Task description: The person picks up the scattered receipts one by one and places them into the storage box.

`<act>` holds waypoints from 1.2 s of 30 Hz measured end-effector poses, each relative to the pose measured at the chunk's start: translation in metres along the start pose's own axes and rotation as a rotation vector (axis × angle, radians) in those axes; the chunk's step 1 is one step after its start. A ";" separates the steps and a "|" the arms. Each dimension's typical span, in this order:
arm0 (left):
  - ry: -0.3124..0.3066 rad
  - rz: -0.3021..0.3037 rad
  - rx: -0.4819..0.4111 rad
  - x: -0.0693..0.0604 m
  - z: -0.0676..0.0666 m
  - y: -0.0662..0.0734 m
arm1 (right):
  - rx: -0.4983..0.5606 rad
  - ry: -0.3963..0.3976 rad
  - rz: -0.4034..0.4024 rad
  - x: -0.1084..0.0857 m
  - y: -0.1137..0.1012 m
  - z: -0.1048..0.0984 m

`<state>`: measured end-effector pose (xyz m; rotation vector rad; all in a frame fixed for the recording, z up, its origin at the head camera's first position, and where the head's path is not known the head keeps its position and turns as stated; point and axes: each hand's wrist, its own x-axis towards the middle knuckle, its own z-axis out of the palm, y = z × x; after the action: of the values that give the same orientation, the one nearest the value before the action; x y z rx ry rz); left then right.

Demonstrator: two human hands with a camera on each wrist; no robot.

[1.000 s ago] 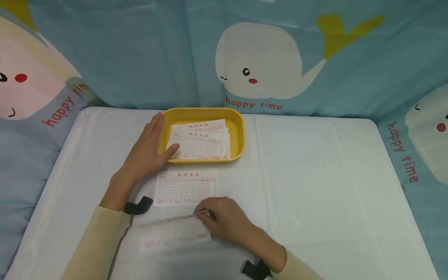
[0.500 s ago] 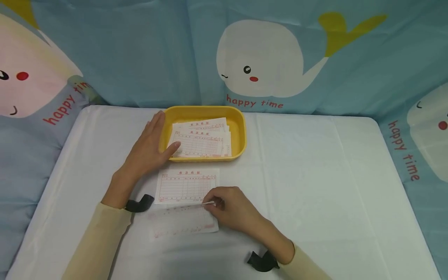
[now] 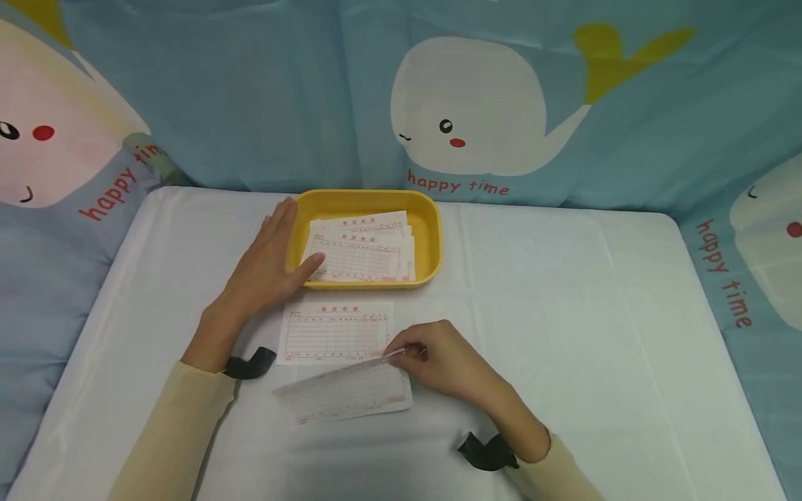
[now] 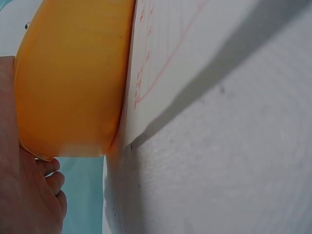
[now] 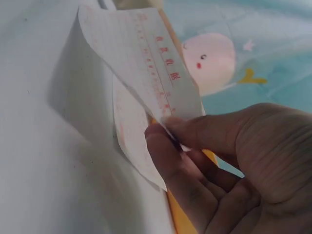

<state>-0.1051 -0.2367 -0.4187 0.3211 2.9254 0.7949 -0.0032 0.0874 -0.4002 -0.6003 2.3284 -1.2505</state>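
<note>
A yellow tray [image 3: 432,243] stands at the table's far side, with several overlapping printed receipt slips [image 3: 357,256] inside. My left hand [image 3: 266,261] rests on the tray's left end, its fingers outstretched along the side and its thumb over the front rim. In front of the tray another receipt slip [image 3: 332,334] lies flat. My right hand [image 3: 447,362] pinches a receipt slip [image 3: 341,390] between thumb and fingers, raised at its upper right corner. In the right wrist view this slip [image 5: 141,53] hangs bent over another paper surface; I cannot tell whether both are held.
A white cloth [image 3: 564,334] covers the table. Behind and beside it hangs a blue curtain [image 3: 263,90] printed with whales. Black straps [image 3: 250,363] hang at both wrists.
My right hand has moved up and to the right, drawing the pinched receipt slip along closer to the flat slip. My left hand stays on the tray.
</note>
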 end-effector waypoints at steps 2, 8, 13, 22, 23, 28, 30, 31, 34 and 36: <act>-0.002 -0.003 -0.002 0.000 0.000 0.001 | 0.015 0.006 0.011 0.000 0.000 -0.003; -0.008 0.007 -0.013 0.003 0.002 0.002 | 0.078 0.045 0.034 -0.003 0.003 -0.014; -0.010 0.010 -0.011 0.002 0.004 0.004 | 0.123 0.110 0.040 -0.004 0.000 -0.029; -0.003 0.010 -0.007 -0.001 -0.001 0.000 | 0.150 0.260 0.024 0.011 -0.005 -0.047; 0.001 0.008 -0.014 -0.001 -0.001 -0.001 | 0.150 0.273 0.021 0.013 -0.006 -0.048; 0.040 0.029 -0.035 0.000 -0.001 -0.002 | 0.171 0.327 -0.005 0.023 -0.010 -0.059; 0.061 0.049 -0.035 0.001 0.000 -0.003 | 0.176 0.349 -0.013 0.028 -0.012 -0.065; 0.068 0.058 -0.034 0.001 0.000 -0.003 | 0.178 0.358 -0.013 0.030 -0.012 -0.068; 0.072 0.075 -0.026 0.001 0.002 -0.004 | 0.184 0.369 -0.001 0.038 -0.013 -0.075; 0.063 0.077 -0.012 0.002 0.002 -0.004 | 0.191 0.369 0.011 0.044 -0.014 -0.078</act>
<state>-0.1076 -0.2388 -0.4230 0.4183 2.9817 0.8478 -0.0797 0.1079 -0.3564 -0.3118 2.4515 -1.6733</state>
